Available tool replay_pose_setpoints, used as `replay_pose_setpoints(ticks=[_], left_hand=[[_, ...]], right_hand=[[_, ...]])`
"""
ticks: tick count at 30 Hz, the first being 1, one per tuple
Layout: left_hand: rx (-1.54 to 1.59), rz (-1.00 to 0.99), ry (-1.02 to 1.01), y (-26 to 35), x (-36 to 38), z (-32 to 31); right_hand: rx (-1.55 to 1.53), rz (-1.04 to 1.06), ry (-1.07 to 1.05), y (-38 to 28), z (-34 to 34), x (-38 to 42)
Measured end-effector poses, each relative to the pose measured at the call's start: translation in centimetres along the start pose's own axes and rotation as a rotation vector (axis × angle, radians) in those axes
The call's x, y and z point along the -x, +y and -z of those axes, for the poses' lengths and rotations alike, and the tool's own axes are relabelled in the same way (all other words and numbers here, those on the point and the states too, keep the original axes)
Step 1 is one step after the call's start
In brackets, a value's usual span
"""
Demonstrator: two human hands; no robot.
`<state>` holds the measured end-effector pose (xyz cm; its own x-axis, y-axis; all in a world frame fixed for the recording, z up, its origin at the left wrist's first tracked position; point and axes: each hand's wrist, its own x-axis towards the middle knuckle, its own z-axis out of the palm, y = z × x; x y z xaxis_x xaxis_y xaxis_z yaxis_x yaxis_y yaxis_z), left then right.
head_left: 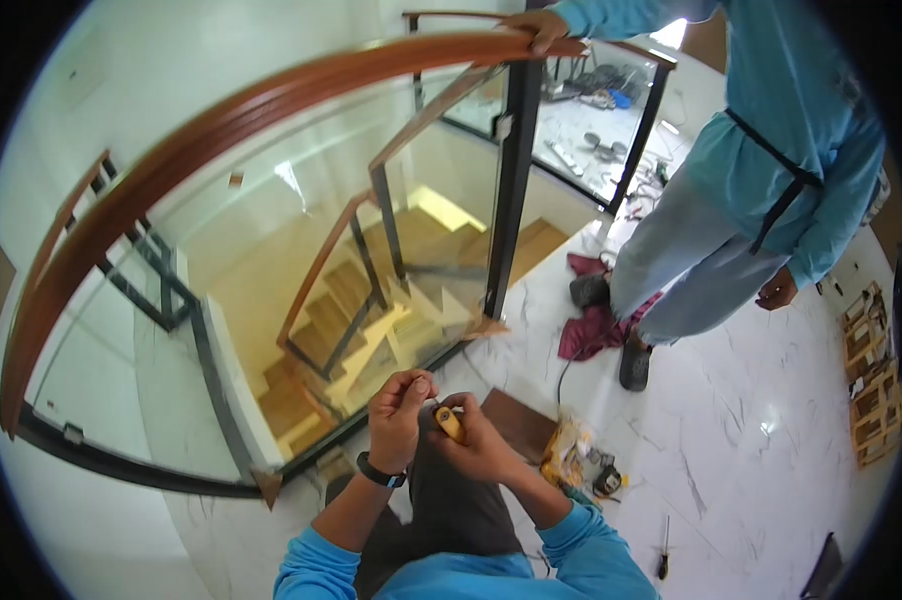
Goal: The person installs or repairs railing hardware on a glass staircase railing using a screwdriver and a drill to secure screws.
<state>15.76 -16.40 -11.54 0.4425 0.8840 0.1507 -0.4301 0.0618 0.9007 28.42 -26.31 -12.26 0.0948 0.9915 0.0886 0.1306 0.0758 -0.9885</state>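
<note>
The right hand (479, 447) curls round a yellow tool (450, 424) — likely light, stiff, best gripped mid-body; the left hand (395, 425) is pinched closed — on what, I cannot tell.

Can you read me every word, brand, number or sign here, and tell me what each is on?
There is no readable text here.
Yellow-and-black handheld tool in the right hand: too small to read.
Black wristwatch: face unreadable.
Crumpled yellow plastic bag: any print is blurred.
</note>
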Motion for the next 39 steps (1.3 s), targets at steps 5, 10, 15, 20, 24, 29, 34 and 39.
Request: replay_pose_setpoints(ticks=[5,10,15,20,24,29,34,39], left_hand=[[0.163,-0.008,-0.133,-0.6,-11.0,-8.0],[0.334,-0.024,-0.194,-0.1,-20.8,-14.7],[0.372,0.038,-0.166,0.4,-28.3,-18.9],[0.433,0.126,-0.087,0.9,-31.7,-20.8],[0.457,0.179,-0.043,1.0,-32.9,-21.9],[0.467,0.153,-0.045,0.5,-34.0,-23.0],[0.473,0.160,-0.043,0.2,-34.8,-22.8],[0.485,0.180,-0.038,0.2,-35.2,-22.8]], right_hand=[[-0.168,0.022,0.044,-3.7,10.5,-4.1],[0.234,0.358,0.350,-7.2,17.7,-10.4],[0.511,0.429,0.559,-8.8,22.9,-16.1],[0.792,0.419,0.681,-10.7,25.0,-18.6],[0.941,0.353,0.702,-12.0,25.6,-19.0],[1.048,0.369,0.691,-12.3,27.2,-20.0],[1.108,0.357,0.671,-13.1,27.3,-20.7],[1.135,0.323,0.646,-13.6,27.5,-21.2]])
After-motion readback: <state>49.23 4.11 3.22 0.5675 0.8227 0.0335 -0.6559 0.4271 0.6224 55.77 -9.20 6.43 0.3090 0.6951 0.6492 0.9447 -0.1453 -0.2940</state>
